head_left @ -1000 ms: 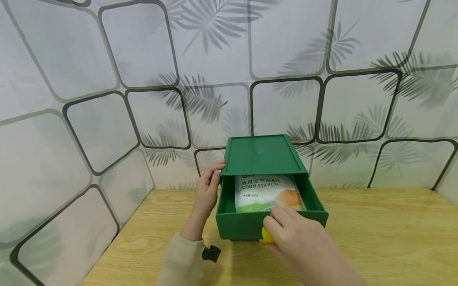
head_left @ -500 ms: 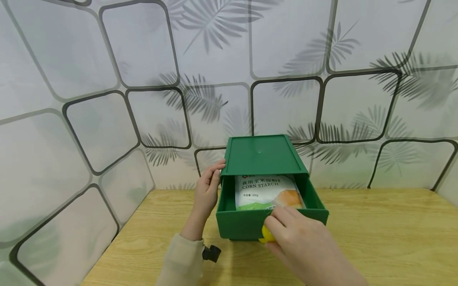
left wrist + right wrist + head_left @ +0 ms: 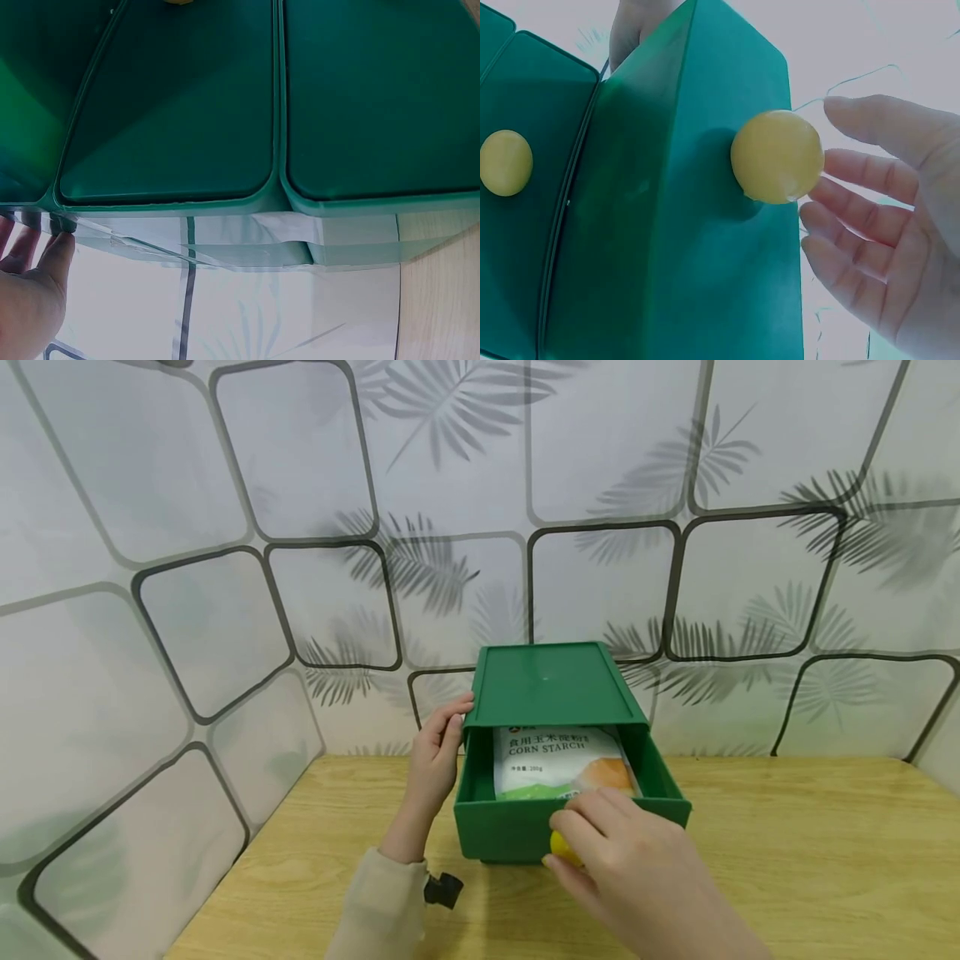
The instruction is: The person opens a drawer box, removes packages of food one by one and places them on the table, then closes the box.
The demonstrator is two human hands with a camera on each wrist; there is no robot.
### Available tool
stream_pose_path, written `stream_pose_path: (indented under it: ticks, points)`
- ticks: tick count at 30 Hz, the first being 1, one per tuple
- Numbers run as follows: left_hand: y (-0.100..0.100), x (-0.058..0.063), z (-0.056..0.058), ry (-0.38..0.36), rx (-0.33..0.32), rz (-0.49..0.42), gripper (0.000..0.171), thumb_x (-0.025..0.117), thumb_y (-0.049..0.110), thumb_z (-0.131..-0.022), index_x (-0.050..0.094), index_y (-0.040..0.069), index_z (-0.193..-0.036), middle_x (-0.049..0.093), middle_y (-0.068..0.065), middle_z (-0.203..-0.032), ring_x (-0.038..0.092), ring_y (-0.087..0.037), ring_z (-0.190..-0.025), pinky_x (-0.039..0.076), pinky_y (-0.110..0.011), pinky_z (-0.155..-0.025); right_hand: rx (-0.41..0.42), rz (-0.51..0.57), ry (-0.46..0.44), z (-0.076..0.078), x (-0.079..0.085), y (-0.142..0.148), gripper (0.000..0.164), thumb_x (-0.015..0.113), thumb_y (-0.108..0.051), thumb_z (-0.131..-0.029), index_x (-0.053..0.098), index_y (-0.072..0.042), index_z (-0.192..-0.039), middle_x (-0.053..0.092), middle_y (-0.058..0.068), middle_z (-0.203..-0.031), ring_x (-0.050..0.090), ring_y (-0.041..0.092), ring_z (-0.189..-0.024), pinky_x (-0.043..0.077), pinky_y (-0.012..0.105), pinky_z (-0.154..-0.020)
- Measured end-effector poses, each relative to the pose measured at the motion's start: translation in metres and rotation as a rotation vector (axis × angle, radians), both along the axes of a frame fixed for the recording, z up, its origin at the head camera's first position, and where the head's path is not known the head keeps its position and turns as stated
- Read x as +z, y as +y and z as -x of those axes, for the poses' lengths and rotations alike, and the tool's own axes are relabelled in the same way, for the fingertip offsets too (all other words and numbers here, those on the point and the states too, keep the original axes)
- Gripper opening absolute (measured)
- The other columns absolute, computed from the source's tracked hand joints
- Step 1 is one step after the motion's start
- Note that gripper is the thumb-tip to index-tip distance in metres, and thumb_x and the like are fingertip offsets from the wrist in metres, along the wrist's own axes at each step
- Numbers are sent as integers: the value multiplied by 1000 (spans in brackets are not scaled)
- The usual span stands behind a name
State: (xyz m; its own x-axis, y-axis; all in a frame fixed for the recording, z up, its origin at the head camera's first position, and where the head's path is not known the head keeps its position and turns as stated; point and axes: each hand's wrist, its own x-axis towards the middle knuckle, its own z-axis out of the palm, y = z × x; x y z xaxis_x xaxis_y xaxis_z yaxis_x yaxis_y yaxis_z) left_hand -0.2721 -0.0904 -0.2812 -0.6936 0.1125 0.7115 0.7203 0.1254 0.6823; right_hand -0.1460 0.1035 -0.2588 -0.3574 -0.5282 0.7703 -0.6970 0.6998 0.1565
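A green drawer (image 3: 510,832) sticks out from the front of a green cabinet (image 3: 551,685). Inside it lies a white bag of corn starch (image 3: 551,764) with a green and orange print. My left hand (image 3: 433,758) rests along the cabinet's left side, fingers extended against it. A round yellow knob (image 3: 776,157) is on the drawer front. Beside this knob is my right hand (image 3: 630,852), its thumb spread away and its loosely bent fingers right at the knob's edge, as the right wrist view shows.
More green drawer fronts (image 3: 172,112) show in the left wrist view, and another yellow knob (image 3: 506,163) in the right wrist view. The cabinet stands on a wooden table (image 3: 810,860) in front of a patterned wall covering (image 3: 600,585).
My right hand has loosened at the knob, its thumb now lying apart from it. The left hand stays on the cabinet, and the drawer has hardly moved.
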Motion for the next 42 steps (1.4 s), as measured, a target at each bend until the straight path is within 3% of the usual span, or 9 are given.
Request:
stream_pose_path:
  ticks: [4,6,16,22,26,33,38,40,42]
  points:
    - [-1,0,0,4,6,1,26,35,-1,-95,52,-11,-111,46,-21,-125,40,-29,-118,37,-35,-94,28,33,19,0,2,-2,35,39,-34,-90,62,-11,-78,52,-4,-77,50,11,-68,47,24,-53]
    - [-1,0,0,9,10,9,26,35,0,-95,52,-11,-111,47,-21,-125,41,-29,-117,37,-35,-94,43,49,31,0,3,-2,39,35,-35,-92,63,-10,-79,53,-3,-78,51,12,-69,47,25,-54]
    - [2,-1,1,3,-6,6,25,36,0,-95,51,-12,-111,46,-22,-124,41,-30,-117,37,-37,-94,119,141,64,0,6,-4,35,41,-31,-92,62,-6,-81,54,0,-81,51,14,-72,46,22,-59]
    - [1,-2,2,21,-3,-2,25,36,-1,-94,52,-12,-110,47,-23,-123,42,-30,-116,38,-35,-93,196,245,100,8,5,-3,33,46,-31,-91,62,-5,-80,57,1,-87,53,14,-78,43,17,-72]
    - [-1,0,2,25,8,-1,25,37,0,-94,53,-11,-110,48,-21,-123,43,-29,-116,39,-35,-92,189,295,24,11,5,1,34,46,-33,-91,62,-4,-83,58,5,-91,55,18,-83,42,15,-78]
    - [-1,0,2,7,-7,-6,25,37,0,-94,52,-11,-111,48,-22,-123,42,-29,-116,38,-34,-92,146,311,-15,19,5,8,37,42,-36,-91,62,-5,-87,60,3,-90,56,16,-79,45,16,-72]
    - [-1,1,2,-1,-14,-13,26,36,0,-94,52,-11,-111,47,-21,-123,43,-29,-116,38,-32,-93,93,318,-168,19,13,13,11,62,-11,-81,62,-6,-91,61,-1,-88,57,11,-74,49,19,-63]
    - [-1,1,2,-3,-14,-16,26,36,0,-95,52,-11,-111,47,-21,-123,42,-29,-116,38,-33,-93,76,315,-255,20,17,15,19,66,-1,-75,62,-7,-92,61,-2,-88,58,9,-72,50,21,-61]
    - [-2,2,2,-4,-13,-19,25,36,0,-95,52,-11,-111,47,-21,-123,42,-28,-116,37,-33,-94,83,312,-332,22,22,17,21,66,1,-75,63,-7,-93,61,-1,-88,59,9,-73,50,21,-60]
